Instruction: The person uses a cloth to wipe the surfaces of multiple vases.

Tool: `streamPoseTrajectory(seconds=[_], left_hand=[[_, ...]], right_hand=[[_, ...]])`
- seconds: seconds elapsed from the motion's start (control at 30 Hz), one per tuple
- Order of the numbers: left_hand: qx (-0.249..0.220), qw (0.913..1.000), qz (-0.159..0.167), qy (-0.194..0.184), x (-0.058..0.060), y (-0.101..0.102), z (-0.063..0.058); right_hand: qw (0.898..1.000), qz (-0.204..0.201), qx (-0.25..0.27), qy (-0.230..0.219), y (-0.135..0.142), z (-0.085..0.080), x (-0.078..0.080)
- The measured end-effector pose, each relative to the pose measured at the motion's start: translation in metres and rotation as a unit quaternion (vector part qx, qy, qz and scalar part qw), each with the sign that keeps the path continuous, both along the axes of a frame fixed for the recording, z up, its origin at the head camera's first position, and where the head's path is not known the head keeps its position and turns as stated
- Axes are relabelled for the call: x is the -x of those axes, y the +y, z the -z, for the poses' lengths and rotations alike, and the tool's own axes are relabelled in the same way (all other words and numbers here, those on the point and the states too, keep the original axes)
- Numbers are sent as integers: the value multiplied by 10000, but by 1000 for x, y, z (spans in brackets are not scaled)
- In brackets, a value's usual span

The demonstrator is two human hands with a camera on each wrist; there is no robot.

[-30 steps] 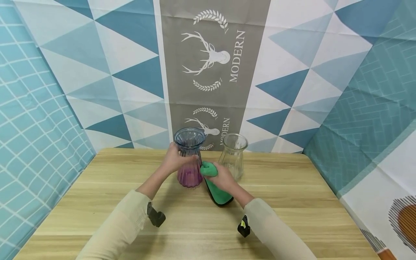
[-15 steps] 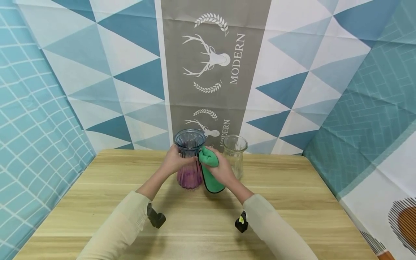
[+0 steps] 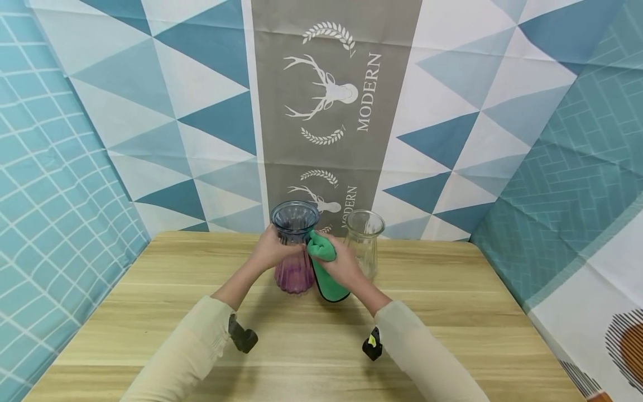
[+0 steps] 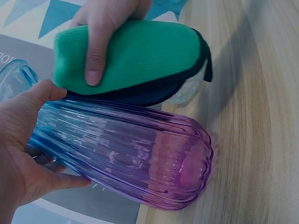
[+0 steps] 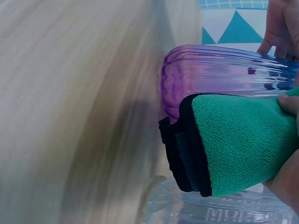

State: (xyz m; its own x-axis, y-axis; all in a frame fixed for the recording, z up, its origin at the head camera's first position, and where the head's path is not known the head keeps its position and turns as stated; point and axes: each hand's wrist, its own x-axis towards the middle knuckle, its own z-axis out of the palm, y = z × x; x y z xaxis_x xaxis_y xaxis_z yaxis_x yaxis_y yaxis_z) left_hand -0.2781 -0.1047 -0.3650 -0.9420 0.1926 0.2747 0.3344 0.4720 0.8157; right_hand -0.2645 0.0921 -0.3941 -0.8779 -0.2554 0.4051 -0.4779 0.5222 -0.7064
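Note:
A ribbed glass vase (image 3: 294, 273), blue at the flared rim and purple-pink at the base, stands upright near the back of the table. My left hand (image 3: 270, 249) grips it round the neck from the left, thumb in front, as the left wrist view shows. In my right hand (image 3: 344, 264) is a folded green cloth (image 4: 135, 58) with black edging, pinched under the thumb. The cloth lies along the right side of the coloured vase and hangs down beside it. Behind the right hand stands a clear glass vase (image 3: 369, 245), partly hidden by that hand and the cloth.
The wooden table (image 3: 311, 346) ends at a patterned fabric backdrop (image 3: 216, 111) close behind both vases. Blue tile-print fabric (image 3: 50, 184) borders the left side, and teal fabric (image 3: 547, 206) the right. Black wrist cameras (image 3: 243, 336) hang under both sleeves.
My right hand has brought the cloth up and left against the coloured vase, and the cloth's lower end hangs higher and nearer the vase. My left hand keeps its grip on the vase.

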Motion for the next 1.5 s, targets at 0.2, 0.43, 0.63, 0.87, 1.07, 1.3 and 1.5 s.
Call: streamPoseTrajectory(seconds=[0.2,0.43,0.63,0.87,1.07,1.3,1.5], left_hand=[[-72,9999,-7,-78,1,2,-1],[-15,10000,20,-47,0,1,0],[-117,9999,55,-70,-1,1,0],[-183,9997,132,-53,-2,3,0],[-164,9999,35,-34,-1,3,0],[-114,9999,58,-62,0,2,1],[-106,9998,95,-118,-1,2,1]], right_hand=[[9994,64,-40,-331,2,9,1],[9979,16,-449,-463,6,20,2],[9956,29,-858,-370,9,32,3],[9978,35,-361,-554,12,29,2],[9994,27,140,-309,11,18,1],[9975,47,694,120,6,8,1],[9980,93,571,272,3,2,-1]])
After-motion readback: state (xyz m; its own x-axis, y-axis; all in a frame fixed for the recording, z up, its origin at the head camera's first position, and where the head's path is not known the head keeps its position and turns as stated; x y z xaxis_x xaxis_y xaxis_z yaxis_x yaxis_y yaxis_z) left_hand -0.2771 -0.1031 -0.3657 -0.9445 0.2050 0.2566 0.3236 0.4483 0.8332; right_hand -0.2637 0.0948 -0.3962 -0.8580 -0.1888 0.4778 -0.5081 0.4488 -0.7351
